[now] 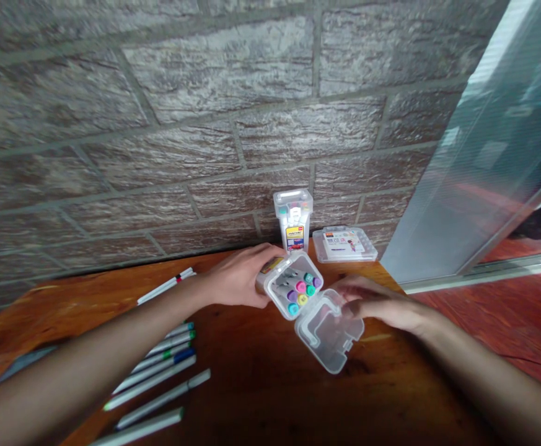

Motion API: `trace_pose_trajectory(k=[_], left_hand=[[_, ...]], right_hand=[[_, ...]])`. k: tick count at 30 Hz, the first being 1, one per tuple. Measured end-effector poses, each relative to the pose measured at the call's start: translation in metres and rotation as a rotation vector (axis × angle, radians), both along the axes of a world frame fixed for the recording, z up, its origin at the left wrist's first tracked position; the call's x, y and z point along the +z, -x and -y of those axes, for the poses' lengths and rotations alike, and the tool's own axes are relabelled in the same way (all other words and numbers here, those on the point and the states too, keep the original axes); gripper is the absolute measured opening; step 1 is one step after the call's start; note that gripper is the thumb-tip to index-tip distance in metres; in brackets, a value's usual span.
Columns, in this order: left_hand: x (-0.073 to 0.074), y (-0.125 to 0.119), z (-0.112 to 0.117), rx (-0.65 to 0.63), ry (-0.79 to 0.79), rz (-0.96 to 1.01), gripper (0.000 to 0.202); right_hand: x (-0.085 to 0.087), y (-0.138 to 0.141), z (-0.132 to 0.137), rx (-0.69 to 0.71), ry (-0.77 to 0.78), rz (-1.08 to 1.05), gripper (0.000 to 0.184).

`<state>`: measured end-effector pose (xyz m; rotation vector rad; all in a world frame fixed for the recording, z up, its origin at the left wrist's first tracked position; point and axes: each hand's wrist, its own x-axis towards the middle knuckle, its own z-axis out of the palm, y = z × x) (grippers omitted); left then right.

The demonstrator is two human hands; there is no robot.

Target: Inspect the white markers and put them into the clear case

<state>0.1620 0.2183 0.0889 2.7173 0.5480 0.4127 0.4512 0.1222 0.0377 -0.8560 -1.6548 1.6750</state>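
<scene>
My left hand [245, 275] is wrapped round the body of a clear plastic marker case [270, 288], tilted so that its mouth faces me. Inside stand several markers [301, 287] with pink, purple, teal, green, yellow and blue caps. They fill only part of the case. Its hinged lid [328, 337] hangs open to the lower right, with a white carry handle on it. My right hand [367, 300] has its fingers closed on the lid's upper right edge; some fingertips are hidden behind the translucent plastic.
Behind the case stands a closed, upright marker case [294, 223]. A flat clear plastic box [344, 243] lies to its right. Several loose white markers [158, 368] lie on the wooden table [246, 384], partly under my left forearm. A brick wall [214, 148] borders the table's far edge.
</scene>
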Motion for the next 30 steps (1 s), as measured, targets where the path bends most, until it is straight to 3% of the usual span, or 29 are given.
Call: trace_pose_trajectory(k=[15, 23, 30], left_hand=[[-0.003, 0.019, 0.037, 0.364, 0.016, 0.030, 0.063], [-0.004, 0.019, 0.045, 0.438, -0.031, 0.061, 0.064], [-0.008, 0.023, 0.048, 0.470, -0.107, 0.035, 0.065]], right_hand=[[0.000, 0.008, 0.007, -0.035, 0.254, -0.400, 0.051], [0.006, 0.028, 0.012, -0.162, 0.387, -0.701, 0.054], [0.008, 0.038, 0.019, -0.237, 0.350, -0.724, 0.051]])
